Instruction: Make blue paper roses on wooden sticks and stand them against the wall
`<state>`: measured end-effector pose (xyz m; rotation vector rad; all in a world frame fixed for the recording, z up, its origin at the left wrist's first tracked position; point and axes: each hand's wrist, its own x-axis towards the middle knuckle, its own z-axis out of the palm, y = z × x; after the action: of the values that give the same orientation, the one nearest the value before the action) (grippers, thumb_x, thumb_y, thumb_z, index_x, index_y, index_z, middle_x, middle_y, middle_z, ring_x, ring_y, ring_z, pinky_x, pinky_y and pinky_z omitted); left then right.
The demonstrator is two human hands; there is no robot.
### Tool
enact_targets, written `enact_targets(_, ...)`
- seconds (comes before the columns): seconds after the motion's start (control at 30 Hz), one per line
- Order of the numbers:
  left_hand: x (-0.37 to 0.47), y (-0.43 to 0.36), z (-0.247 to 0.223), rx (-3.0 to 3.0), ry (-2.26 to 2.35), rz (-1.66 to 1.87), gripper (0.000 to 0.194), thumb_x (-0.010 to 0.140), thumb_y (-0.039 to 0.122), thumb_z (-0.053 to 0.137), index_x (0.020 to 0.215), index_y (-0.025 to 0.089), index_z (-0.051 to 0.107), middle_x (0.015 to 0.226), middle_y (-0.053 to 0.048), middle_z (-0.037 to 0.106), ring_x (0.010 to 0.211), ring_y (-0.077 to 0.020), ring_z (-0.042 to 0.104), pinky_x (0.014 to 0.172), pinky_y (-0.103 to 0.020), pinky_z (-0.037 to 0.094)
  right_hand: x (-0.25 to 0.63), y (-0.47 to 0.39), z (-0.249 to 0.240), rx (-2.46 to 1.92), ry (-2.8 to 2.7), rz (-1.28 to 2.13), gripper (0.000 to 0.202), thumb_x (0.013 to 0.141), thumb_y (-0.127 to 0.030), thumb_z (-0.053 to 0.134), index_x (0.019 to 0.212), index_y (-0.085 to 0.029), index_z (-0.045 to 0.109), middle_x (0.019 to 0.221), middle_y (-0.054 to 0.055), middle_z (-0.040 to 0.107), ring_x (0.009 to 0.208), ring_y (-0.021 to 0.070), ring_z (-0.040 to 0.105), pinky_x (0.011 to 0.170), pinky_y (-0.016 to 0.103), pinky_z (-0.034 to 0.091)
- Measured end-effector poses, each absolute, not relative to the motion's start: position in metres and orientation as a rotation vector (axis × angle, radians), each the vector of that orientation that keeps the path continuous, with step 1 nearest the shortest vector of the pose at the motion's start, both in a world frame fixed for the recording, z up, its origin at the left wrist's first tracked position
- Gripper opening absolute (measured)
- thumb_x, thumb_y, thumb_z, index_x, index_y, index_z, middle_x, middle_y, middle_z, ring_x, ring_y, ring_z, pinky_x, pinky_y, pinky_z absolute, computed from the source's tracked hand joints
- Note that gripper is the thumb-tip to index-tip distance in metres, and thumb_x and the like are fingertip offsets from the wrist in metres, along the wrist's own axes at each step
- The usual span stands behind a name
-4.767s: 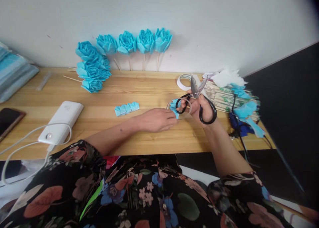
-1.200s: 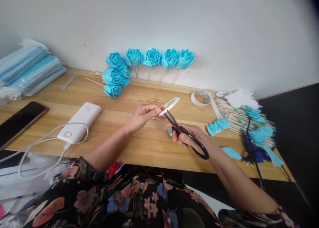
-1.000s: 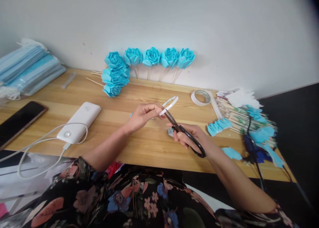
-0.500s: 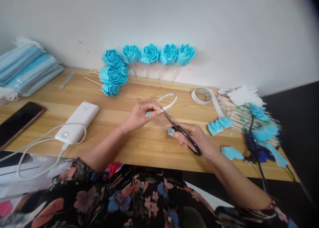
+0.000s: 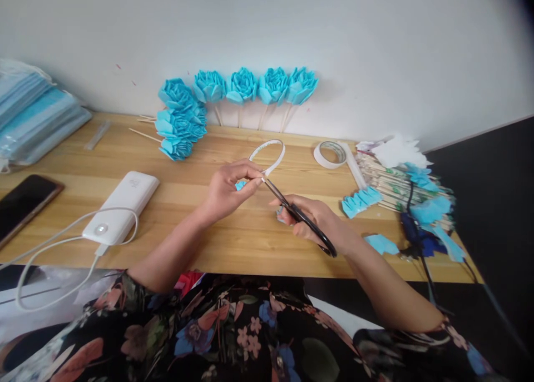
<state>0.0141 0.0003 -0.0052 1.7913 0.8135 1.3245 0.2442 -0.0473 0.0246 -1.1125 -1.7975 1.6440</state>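
Note:
A thin white strip [image 5: 277, 162] curves in a loop above the table, its end pinched between the thumb and fingers of my left hand [image 5: 227, 188]. My right hand [image 5: 321, 221] holds black-handled scissors [image 5: 308, 221], whose tips meet the strip right at my left fingertips. A small blue piece [image 5: 241, 185] shows beside my left fingers, partly hidden. Another pale blue scrap [image 5: 285, 216] lies behind my right fingers. To the right of the loop is a roll of white tape [image 5: 330, 154]. Near it lies a pleated blue piece [image 5: 361, 202].
Blue paper flowers on sticks [image 5: 242, 85] lean against the wall, with more heaped at left [image 5: 181, 120]. A white power bank [image 5: 120, 208] with a cable, a phone [image 5: 27, 207] and packed masks [image 5: 37, 112] are left. Wooden sticks [image 5: 381, 182] and a blue scrap [image 5: 381, 244] lie right.
The whole view has shifted a little, so the table items appear further left. Both hands keep their hold, and the scissor tips remain at the strip by my left fingers.

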Motion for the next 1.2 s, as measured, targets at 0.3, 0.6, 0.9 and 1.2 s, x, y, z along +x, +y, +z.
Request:
enact_targets(0.3, 0.014, -0.002, -0.006, 1.858, 0.779, 1.292, 0.017, 0.091, 0.024, 0.067, 0.076, 0.015, 0.070, 0.082, -0.007, 0.073, 0.076, -0.0154, 0.067, 0.073, -0.028, 0.051, 0.243, -0.056, 0.021, -1.169, -1.968, 1.331, 0.078, 0.075, -0.078, 0.067, 0.121, -0.016, 0.071, 0.077, 0.001, 0.057, 0.067, 0.0143, 0.050, 0.062, 0.027, 0.042)
enact_targets(0.6, 0.012, 0.009, -0.019, 1.841, 0.933, 1.318, 0.019, 0.088, 0.028, 0.069, 0.072, 0.016, 0.070, 0.084, -0.007, 0.076, 0.079, -0.0160, 0.069, 0.073, -0.027, 0.053, 0.242, -0.072, 0.035, -1.131, -2.096, 0.838, 0.057, 0.085, -0.062, 0.069, 0.123, -0.019, 0.071, 0.079, 0.003, 0.067, 0.070, 0.0176, 0.060, 0.067, 0.031, 0.050)
enact_targets(0.9, 0.014, 0.009, -0.023, 1.747, 0.811, 1.341, 0.014, 0.090, 0.032, 0.071, 0.088, 0.020, 0.080, 0.097, -0.006, 0.079, 0.092, -0.0170, 0.072, 0.083, -0.029, 0.058, 0.312, -0.044, -0.017, -1.920, -2.299, -0.002, 0.041, 0.084, -0.031, 0.067, 0.124, -0.021, 0.070, 0.096, 0.011, 0.077, 0.086, 0.0303, 0.069, 0.073, 0.041, 0.052)
enact_targets(1.2, 0.018, 0.007, -0.024, 1.954, 0.731, 1.354, 0.013, 0.093, 0.026, 0.068, 0.096, 0.020, 0.079, 0.099, -0.008, 0.079, 0.091, -0.0159, 0.073, 0.081, -0.028, 0.057, 0.227, -0.035, 0.020, -1.267, -2.021, 0.290, 0.012, 0.093, -0.022, 0.062, 0.095, -0.022, 0.073, 0.092, 0.004, 0.076, 0.084, 0.0190, 0.070, 0.076, 0.032, 0.054)
